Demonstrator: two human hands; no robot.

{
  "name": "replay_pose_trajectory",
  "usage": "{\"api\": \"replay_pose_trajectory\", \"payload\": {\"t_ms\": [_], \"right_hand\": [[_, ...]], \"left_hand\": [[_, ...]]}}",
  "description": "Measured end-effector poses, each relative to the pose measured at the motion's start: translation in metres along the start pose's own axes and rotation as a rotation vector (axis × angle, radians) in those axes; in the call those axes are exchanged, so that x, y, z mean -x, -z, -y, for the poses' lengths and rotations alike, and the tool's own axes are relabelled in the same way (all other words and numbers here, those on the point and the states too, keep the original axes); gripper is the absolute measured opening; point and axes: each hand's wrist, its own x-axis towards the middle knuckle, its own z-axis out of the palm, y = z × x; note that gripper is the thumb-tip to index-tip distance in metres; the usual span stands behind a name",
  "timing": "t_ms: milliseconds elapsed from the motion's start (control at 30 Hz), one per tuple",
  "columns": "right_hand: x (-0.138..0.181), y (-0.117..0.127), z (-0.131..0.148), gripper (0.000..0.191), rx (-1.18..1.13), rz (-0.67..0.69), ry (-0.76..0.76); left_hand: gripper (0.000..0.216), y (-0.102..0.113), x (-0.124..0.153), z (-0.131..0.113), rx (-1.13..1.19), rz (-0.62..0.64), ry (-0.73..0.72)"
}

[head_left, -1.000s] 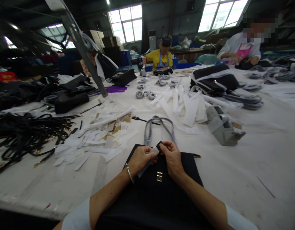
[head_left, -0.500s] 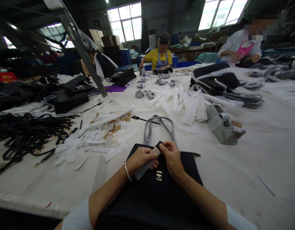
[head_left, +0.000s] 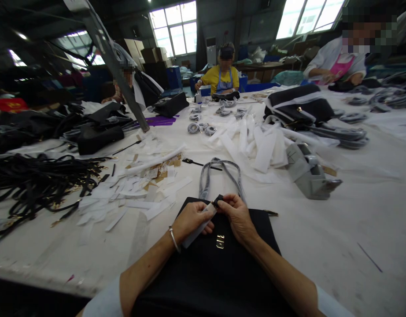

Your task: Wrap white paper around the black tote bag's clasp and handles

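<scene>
A black handbag lies in front of me, its gold clasp facing up. Its wrapped handles stretch away across the table. Above the upper part of the bag, my left hand pinches a whitish strip, which slants down to the left. Close beside it, my right hand is closed on a small black tab at the strip's upper end. Whether the tab is joined to the bag is hidden by the fingers.
White and brown paper scraps and black straps lie to the left. A grey tape dispenser stands to the right, near white wrapping pieces and another black bag. A metal post rises behind. Co-workers sit across the table.
Both hands keep nearly the same grip, with only slight finger movement at the tab. The view has shifted a little. A person behind the post shows more now.
</scene>
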Motion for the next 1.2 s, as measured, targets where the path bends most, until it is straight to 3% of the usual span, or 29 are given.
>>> {"api": "replay_pose_trajectory", "payload": {"t_ms": [267,500,800,1200], "right_hand": [[-0.004,0.003,0.001,0.047,0.008,-0.047,-0.02],[-0.002,0.003,0.004,0.049,0.089,0.057,-0.051],[-0.011,0.009,-0.005,0.055,0.262,0.041,0.039],[-0.002,0.002,0.007,0.049,0.044,-0.015,-0.004]], "left_hand": [[0.051,0.0,-0.001,0.002,0.095,-0.004,-0.03],[0.051,-0.001,-0.001,0.003,0.064,-0.048,-0.046],[0.053,-0.003,-0.006,0.012,0.073,-0.075,-0.068],[0.05,-0.004,-0.002,0.004,0.072,-0.059,-0.036]]}}
